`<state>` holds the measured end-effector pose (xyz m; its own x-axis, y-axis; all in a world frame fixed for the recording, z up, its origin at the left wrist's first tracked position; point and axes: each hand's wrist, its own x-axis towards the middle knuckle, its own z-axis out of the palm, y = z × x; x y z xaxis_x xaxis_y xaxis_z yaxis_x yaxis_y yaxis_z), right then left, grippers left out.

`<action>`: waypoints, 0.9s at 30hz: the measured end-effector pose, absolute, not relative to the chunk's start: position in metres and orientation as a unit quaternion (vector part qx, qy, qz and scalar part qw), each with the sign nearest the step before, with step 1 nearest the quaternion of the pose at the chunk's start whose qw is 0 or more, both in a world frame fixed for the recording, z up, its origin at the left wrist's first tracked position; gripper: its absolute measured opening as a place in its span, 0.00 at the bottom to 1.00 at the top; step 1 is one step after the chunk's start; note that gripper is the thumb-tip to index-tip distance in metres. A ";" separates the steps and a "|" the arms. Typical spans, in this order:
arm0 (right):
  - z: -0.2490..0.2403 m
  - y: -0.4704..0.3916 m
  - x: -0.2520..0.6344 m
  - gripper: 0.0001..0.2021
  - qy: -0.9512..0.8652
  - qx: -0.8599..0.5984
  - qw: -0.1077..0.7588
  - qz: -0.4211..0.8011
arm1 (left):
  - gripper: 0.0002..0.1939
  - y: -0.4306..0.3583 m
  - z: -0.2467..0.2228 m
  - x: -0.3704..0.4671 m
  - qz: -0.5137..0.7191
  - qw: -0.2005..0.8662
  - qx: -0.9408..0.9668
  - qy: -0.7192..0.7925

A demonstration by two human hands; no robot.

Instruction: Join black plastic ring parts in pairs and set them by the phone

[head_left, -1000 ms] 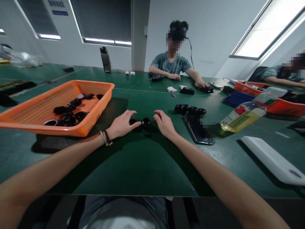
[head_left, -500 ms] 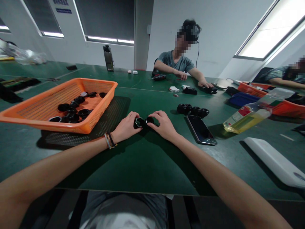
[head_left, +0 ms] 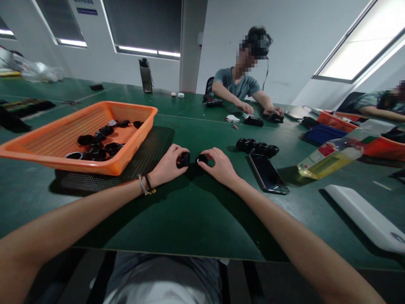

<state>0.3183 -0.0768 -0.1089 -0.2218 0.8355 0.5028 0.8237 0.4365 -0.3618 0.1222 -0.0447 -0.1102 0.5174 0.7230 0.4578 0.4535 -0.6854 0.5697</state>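
Note:
My left hand (head_left: pixel 171 164) pinches a glossy black cup-shaped part (head_left: pixel 184 159) between thumb and fingers, just above the green table. Across a narrow gap, the thumb and fingers of my right hand (head_left: pixel 218 164) are closed on a second, smaller black round part (head_left: pixel 201 158). The two parts face each other and are apart. Left of my hands stands an orange plastic basket (head_left: pixel 136 143) with several similar black parts (head_left: pixel 96 150) inside. Beyond my right hand, several glossy black round pieces (head_left: pixel 257 147) sit in a row on the table.
Right of my hands lie a smartphone (head_left: pixel 268 173), a tilted bottle of yellow liquid (head_left: pixel 332 158) and a white oblong case (head_left: pixel 363 217). Across the table (head_left: pixel 190 228), a co-worker (head_left: pixel 237 84) handles black parts near a power drill (head_left: pixel 213 102). A dark water bottle (head_left: pixel 146 77) stands at the back.
My hands have drawn slightly apart, widening the gap between the two black parts. The left part has turned so its open end no longer faces me. The co-worker's hands have shifted.

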 end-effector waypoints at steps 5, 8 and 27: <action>-0.110 -0.076 0.319 0.09 -0.781 -0.531 0.330 0.006 | 0.17 -0.043 -0.112 0.122 0.340 0.185 0.855 0.347; -0.108 -0.076 0.319 0.09 -0.780 -0.531 0.332 0.016 | 0.18 -0.042 -0.113 0.122 0.337 0.167 0.858 0.350; -0.111 -0.073 0.324 0.09 -0.704 -0.519 0.428 0.229 | 0.17 -0.041 -0.111 0.121 0.343 0.206 0.847 0.351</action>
